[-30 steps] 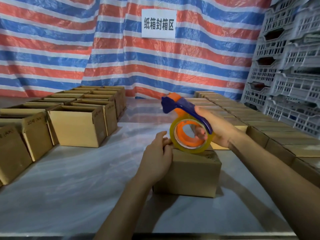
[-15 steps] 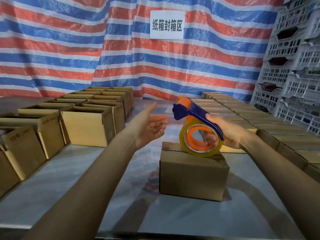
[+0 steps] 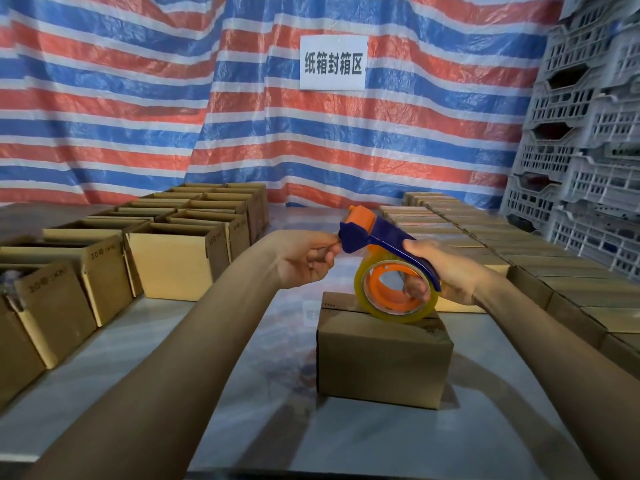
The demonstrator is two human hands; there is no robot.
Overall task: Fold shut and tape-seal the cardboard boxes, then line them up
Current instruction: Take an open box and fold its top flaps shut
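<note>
A closed cardboard box (image 3: 381, 362) stands on the table in front of me, its flaps folded shut. Just above its top my right hand (image 3: 446, 271) grips the blue handle of a tape dispenser (image 3: 388, 268) that carries a yellowish tape roll on an orange core. The roll hangs over the box's far right corner. At the dispenser's front end, my left hand (image 3: 304, 258) pinches with fingertips; the tape end itself is too small to make out.
Several open boxes (image 3: 173, 261) stand in rows on the left of the grey table (image 3: 346, 438). Rows of closed boxes (image 3: 554, 282) line the right side. Grey plastic crates (image 3: 588, 140) are stacked at the far right. A striped tarp with a white sign (image 3: 332, 62) hangs behind.
My left hand left the box top, rose open, and now pinches at the dispenser's front end. The right hand has kept the dispenser over the box.
</note>
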